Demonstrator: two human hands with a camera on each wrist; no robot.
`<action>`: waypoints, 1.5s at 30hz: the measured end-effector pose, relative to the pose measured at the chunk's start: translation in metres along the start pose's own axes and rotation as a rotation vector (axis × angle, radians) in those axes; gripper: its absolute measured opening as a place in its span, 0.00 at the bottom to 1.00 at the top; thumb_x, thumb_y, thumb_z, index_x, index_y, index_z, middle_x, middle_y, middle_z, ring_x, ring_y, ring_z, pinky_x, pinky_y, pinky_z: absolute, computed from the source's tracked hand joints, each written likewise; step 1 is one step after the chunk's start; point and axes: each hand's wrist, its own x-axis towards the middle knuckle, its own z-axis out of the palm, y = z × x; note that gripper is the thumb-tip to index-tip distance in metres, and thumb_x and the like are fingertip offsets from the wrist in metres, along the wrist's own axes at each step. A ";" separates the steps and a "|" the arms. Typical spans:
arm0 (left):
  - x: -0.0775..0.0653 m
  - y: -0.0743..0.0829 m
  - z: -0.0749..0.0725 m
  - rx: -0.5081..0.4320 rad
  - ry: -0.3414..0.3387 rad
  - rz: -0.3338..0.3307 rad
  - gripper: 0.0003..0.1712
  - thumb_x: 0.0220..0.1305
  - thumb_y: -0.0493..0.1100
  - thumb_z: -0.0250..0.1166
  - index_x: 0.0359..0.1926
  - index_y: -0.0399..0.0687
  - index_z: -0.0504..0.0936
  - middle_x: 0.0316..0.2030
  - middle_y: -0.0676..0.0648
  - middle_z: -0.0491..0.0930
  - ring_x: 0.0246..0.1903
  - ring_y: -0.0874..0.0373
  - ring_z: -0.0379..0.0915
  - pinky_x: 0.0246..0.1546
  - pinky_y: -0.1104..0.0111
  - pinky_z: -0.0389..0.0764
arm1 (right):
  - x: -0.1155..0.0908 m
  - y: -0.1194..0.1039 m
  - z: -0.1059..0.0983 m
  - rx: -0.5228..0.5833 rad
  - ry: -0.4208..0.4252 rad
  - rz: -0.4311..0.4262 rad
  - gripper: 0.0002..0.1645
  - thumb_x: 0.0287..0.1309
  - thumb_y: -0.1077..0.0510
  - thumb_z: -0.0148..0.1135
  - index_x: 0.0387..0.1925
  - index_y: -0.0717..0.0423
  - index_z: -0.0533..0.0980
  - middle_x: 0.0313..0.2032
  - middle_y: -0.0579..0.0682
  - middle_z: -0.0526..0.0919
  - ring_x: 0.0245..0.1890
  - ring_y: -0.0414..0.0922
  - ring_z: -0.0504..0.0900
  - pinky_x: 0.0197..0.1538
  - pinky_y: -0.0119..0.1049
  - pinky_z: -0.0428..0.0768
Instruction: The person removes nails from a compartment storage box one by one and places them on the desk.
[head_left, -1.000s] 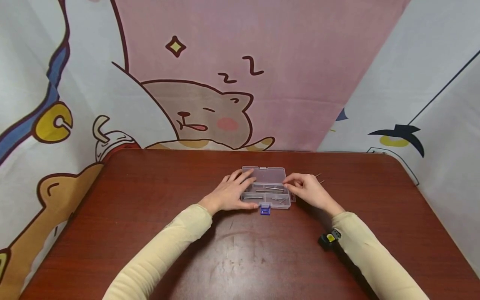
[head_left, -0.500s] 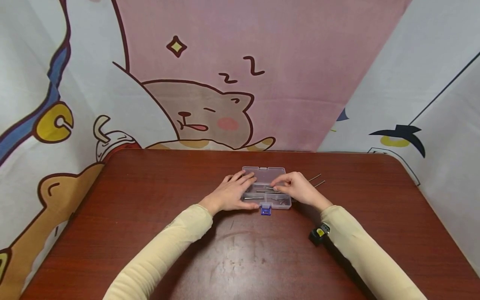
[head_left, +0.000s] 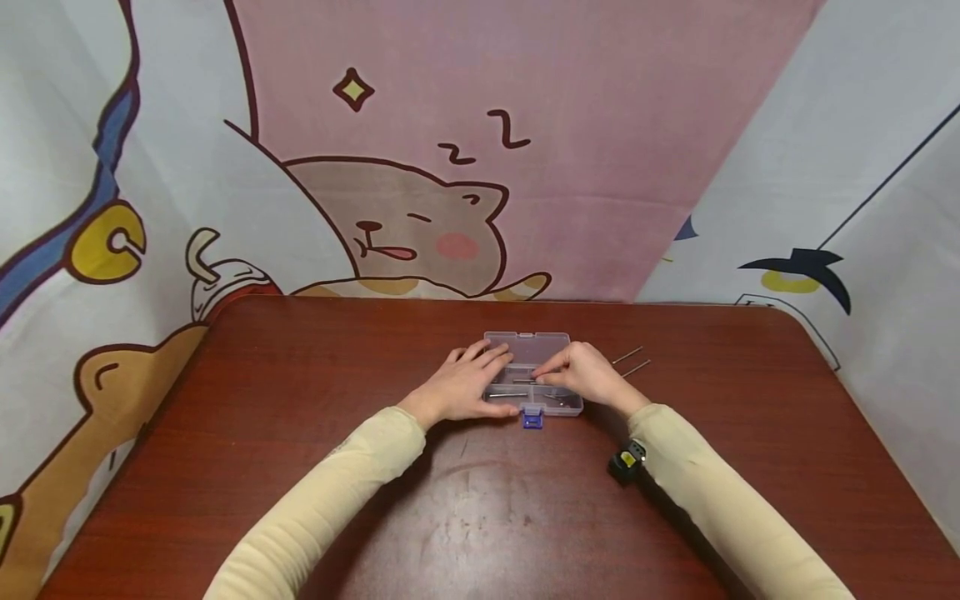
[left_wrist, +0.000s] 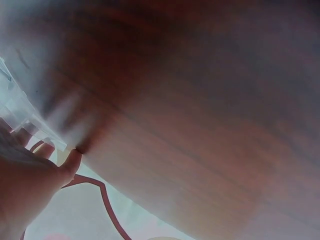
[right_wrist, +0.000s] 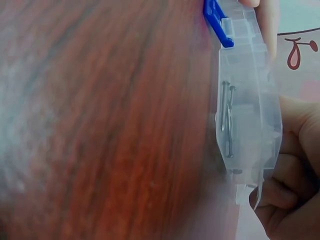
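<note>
A clear plastic case [head_left: 557,411] with a blue latch [head_left: 532,419] lies with its lid raised on the tabletop. Metal nails are in its compartments: one nail [head_left: 508,395] at front left, and thin nails [right_wrist: 229,117] with small heads at front right in the right wrist view. My left hand [head_left: 457,387] rests on the case's left side, fingers spread across its edge and thumb at the front. Over the rear compartment, my right hand [head_left: 588,375] has thumb and forefinger together at a nail [head_left: 522,382], seeming to pinch it. The hand hides most of that compartment.
Two long thin metal rods [head_left: 637,367] lie on the brown table [head_left: 480,517] to the right of the case, partly behind my right hand. A cartoon-printed cloth [head_left: 600,167] hangs behind the table. A black device [head_left: 626,462] sits at my right wrist.
My right hand has moved left from the case's right edge into the rear compartment, down onto the nails. More of the rods behind it now shows. The left hand has stayed in place.
</note>
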 end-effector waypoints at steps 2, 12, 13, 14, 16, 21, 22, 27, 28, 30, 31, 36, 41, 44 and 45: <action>0.000 0.000 0.000 0.001 -0.002 0.001 0.54 0.57 0.78 0.52 0.74 0.51 0.57 0.74 0.51 0.52 0.72 0.49 0.42 0.64 0.52 0.54 | 0.000 -0.002 0.000 -0.029 0.003 0.016 0.06 0.52 0.60 0.72 0.34 0.52 0.88 0.27 0.42 0.87 0.14 0.33 0.62 0.20 0.32 0.61; 0.001 0.000 0.000 0.008 -0.015 -0.013 0.54 0.56 0.79 0.51 0.75 0.53 0.56 0.74 0.52 0.50 0.72 0.50 0.41 0.64 0.51 0.54 | 0.005 -0.008 0.001 -0.084 -0.015 0.114 0.04 0.49 0.57 0.75 0.30 0.47 0.89 0.27 0.40 0.86 0.19 0.35 0.70 0.22 0.33 0.66; 0.001 0.000 0.000 0.009 -0.017 -0.014 0.54 0.56 0.79 0.51 0.75 0.53 0.56 0.74 0.52 0.50 0.72 0.50 0.41 0.64 0.51 0.53 | 0.005 -0.009 0.001 -0.090 -0.013 0.121 0.04 0.48 0.57 0.75 0.30 0.47 0.89 0.27 0.40 0.86 0.19 0.35 0.71 0.22 0.33 0.66; 0.001 0.000 0.000 0.010 -0.019 -0.015 0.54 0.56 0.79 0.51 0.75 0.53 0.56 0.74 0.52 0.50 0.72 0.50 0.41 0.64 0.51 0.53 | 0.005 -0.009 0.001 -0.096 -0.010 0.135 0.04 0.48 0.56 0.75 0.30 0.47 0.89 0.27 0.39 0.86 0.20 0.35 0.71 0.22 0.33 0.67; 0.002 0.000 0.001 0.014 -0.021 -0.016 0.54 0.56 0.79 0.51 0.75 0.53 0.56 0.74 0.53 0.50 0.72 0.50 0.41 0.64 0.51 0.53 | 0.005 -0.011 0.002 -0.104 -0.003 0.159 0.03 0.48 0.56 0.75 0.29 0.47 0.89 0.26 0.39 0.86 0.20 0.35 0.72 0.22 0.34 0.67; 0.002 -0.001 0.001 0.014 -0.007 -0.011 0.54 0.56 0.79 0.51 0.74 0.52 0.57 0.74 0.52 0.51 0.72 0.50 0.42 0.64 0.51 0.54 | 0.006 -0.015 0.003 -0.124 0.019 0.210 0.03 0.48 0.55 0.75 0.28 0.47 0.89 0.26 0.39 0.86 0.21 0.36 0.73 0.21 0.34 0.68; 0.002 -0.001 0.001 0.013 -0.008 -0.011 0.54 0.56 0.79 0.51 0.74 0.52 0.57 0.74 0.52 0.51 0.72 0.50 0.41 0.64 0.51 0.54 | 0.006 -0.015 0.004 -0.128 0.024 0.213 0.03 0.48 0.55 0.75 0.28 0.47 0.89 0.27 0.40 0.86 0.21 0.36 0.73 0.21 0.35 0.68; 0.002 0.000 0.001 0.013 -0.014 -0.011 0.54 0.56 0.79 0.51 0.74 0.53 0.57 0.74 0.52 0.51 0.72 0.49 0.41 0.64 0.51 0.54 | 0.004 -0.016 0.005 -0.129 0.038 0.220 0.02 0.49 0.55 0.74 0.27 0.48 0.88 0.28 0.40 0.86 0.19 0.37 0.69 0.20 0.34 0.64; 0.002 0.000 0.001 0.015 -0.014 -0.011 0.54 0.56 0.79 0.51 0.74 0.53 0.56 0.74 0.52 0.51 0.72 0.49 0.41 0.64 0.51 0.54 | 0.003 -0.016 0.005 -0.127 0.039 0.216 0.02 0.50 0.55 0.73 0.28 0.48 0.88 0.28 0.40 0.86 0.19 0.37 0.67 0.20 0.34 0.63; 0.002 0.000 0.001 0.016 -0.012 -0.009 0.54 0.56 0.78 0.51 0.74 0.53 0.57 0.74 0.52 0.50 0.72 0.49 0.41 0.64 0.51 0.54 | 0.002 -0.015 0.005 -0.126 0.043 0.209 0.02 0.50 0.55 0.73 0.28 0.48 0.88 0.27 0.40 0.86 0.18 0.37 0.66 0.19 0.34 0.62; 0.002 0.000 0.001 0.016 -0.011 -0.009 0.54 0.56 0.78 0.51 0.74 0.53 0.57 0.74 0.52 0.50 0.72 0.49 0.41 0.64 0.51 0.54 | 0.002 -0.015 0.005 -0.125 0.044 0.205 0.03 0.50 0.55 0.73 0.28 0.49 0.88 0.27 0.40 0.86 0.18 0.37 0.65 0.19 0.34 0.61; 0.001 0.001 0.001 0.019 -0.017 -0.013 0.54 0.56 0.79 0.51 0.74 0.53 0.56 0.74 0.52 0.50 0.72 0.50 0.41 0.64 0.51 0.53 | 0.002 -0.010 0.005 -0.127 0.045 0.155 0.03 0.51 0.55 0.72 0.29 0.49 0.88 0.24 0.38 0.84 0.17 0.37 0.64 0.19 0.34 0.60; 0.002 0.001 0.001 0.013 -0.012 -0.011 0.54 0.56 0.78 0.52 0.74 0.52 0.56 0.74 0.51 0.51 0.72 0.49 0.41 0.64 0.51 0.53 | 0.002 -0.006 0.005 -0.126 0.040 0.124 0.02 0.52 0.55 0.72 0.29 0.48 0.88 0.23 0.37 0.83 0.16 0.36 0.64 0.20 0.34 0.61; 0.002 0.001 0.001 0.011 -0.008 -0.009 0.54 0.56 0.78 0.52 0.74 0.52 0.57 0.74 0.51 0.51 0.72 0.48 0.41 0.64 0.51 0.53 | 0.003 -0.005 0.005 -0.135 0.036 0.108 0.02 0.51 0.55 0.73 0.28 0.48 0.88 0.25 0.38 0.85 0.16 0.35 0.65 0.19 0.34 0.63; 0.002 0.001 0.001 0.011 -0.009 -0.009 0.54 0.56 0.78 0.51 0.74 0.52 0.57 0.74 0.51 0.51 0.72 0.48 0.41 0.64 0.51 0.53 | 0.003 -0.005 0.005 -0.140 0.034 0.103 0.02 0.51 0.56 0.73 0.28 0.48 0.88 0.26 0.39 0.85 0.17 0.35 0.66 0.19 0.34 0.63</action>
